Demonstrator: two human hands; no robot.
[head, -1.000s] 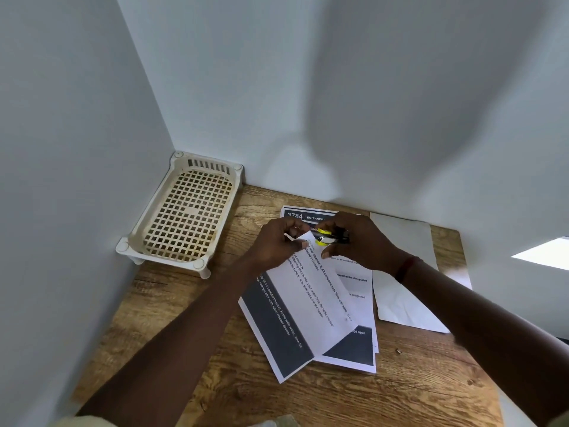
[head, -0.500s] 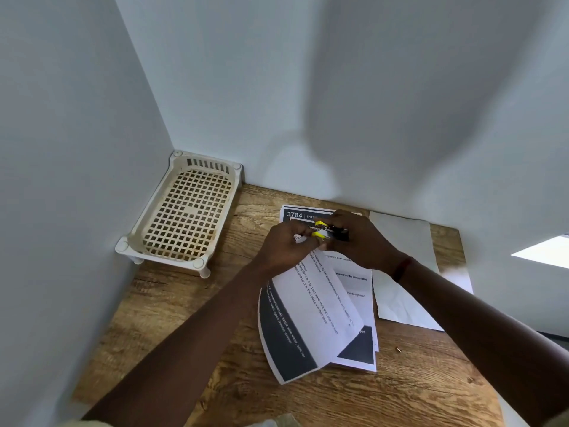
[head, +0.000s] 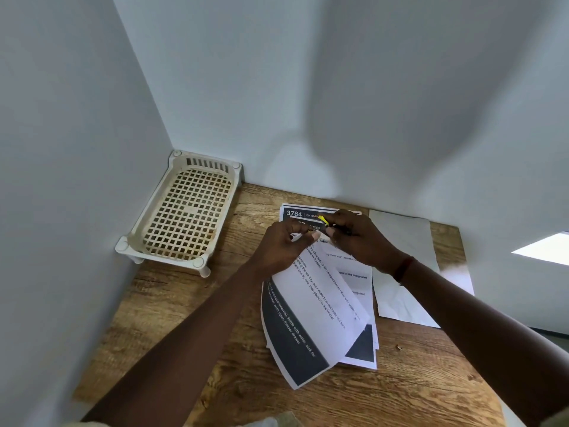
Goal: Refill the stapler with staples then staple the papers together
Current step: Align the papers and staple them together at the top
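A small yellow and black stapler (head: 324, 223) is gripped in my right hand (head: 354, 238), mostly hidden by the fingers. My left hand (head: 284, 246) pinches the top corner of a printed paper (head: 311, 306) lifted and tilted off the table, right at the stapler's mouth. Under it lie more printed sheets (head: 358, 283) with a dark header reading 3784. Whether the stapler's jaws are closed on the corner is hidden.
A cream plastic mesh tray (head: 184, 214) stands in the back left corner against the walls. A blank white sheet (head: 403, 266) lies to the right. A tiny metal bit (head: 399, 347) rests on the wooden table (head: 172, 306). White walls close in at left and back.
Both hands with the stapler and the paper's corner have shifted slightly away from me, and the lifted sheet has swung a little more upright.
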